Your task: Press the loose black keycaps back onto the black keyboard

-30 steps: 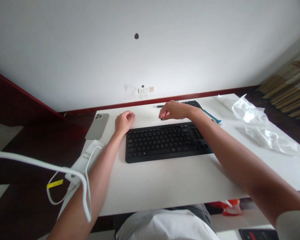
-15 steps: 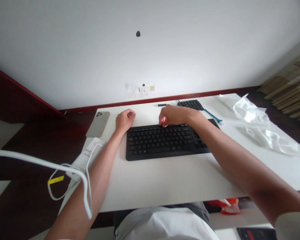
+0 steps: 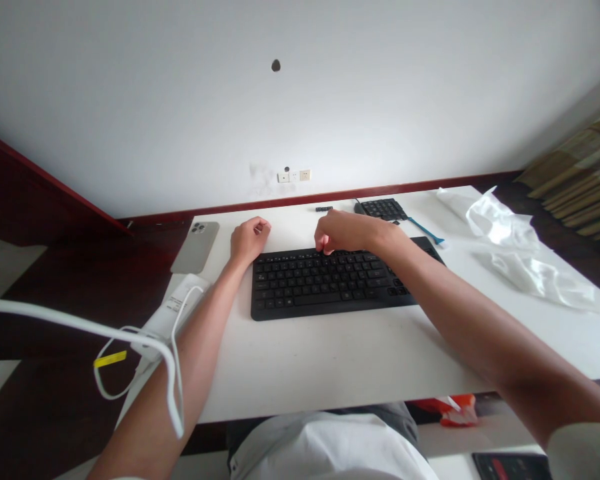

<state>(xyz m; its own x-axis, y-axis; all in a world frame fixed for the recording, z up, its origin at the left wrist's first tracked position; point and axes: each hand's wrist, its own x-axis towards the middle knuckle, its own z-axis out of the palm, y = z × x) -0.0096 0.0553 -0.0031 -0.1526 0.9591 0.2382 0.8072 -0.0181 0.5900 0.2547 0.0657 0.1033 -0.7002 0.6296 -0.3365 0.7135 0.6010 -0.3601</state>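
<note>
A black keyboard [image 3: 310, 287] lies flat on the white table [image 3: 330, 360] in front of me. My left hand [image 3: 250, 238] rests on the table at the keyboard's upper left corner, fingers loosely curled, with nothing visible in them. Over the keyboard's top row, my right hand [image 3: 343, 232] is bent down with its fingers closed together. Whatever those fingers hold, if anything, is hidden. Just behind that hand lies a short strip of black keys [image 3: 324, 209]. Farther right are a black number pad [image 3: 381, 209] and a thin blue brush [image 3: 427, 231].
A phone [image 3: 196, 247] lies at the table's left side. Near my left forearm is a white power strip [image 3: 173, 310] with a looped cable [image 3: 100, 323] and a yellow tag [image 3: 110, 359]. Crumpled clear plastic [image 3: 500, 223] covers part of the right side. The wall stands behind the table.
My right hand has shifted very slightly left along the keyboard's top row. My left hand keeps its place and curled shape.
</note>
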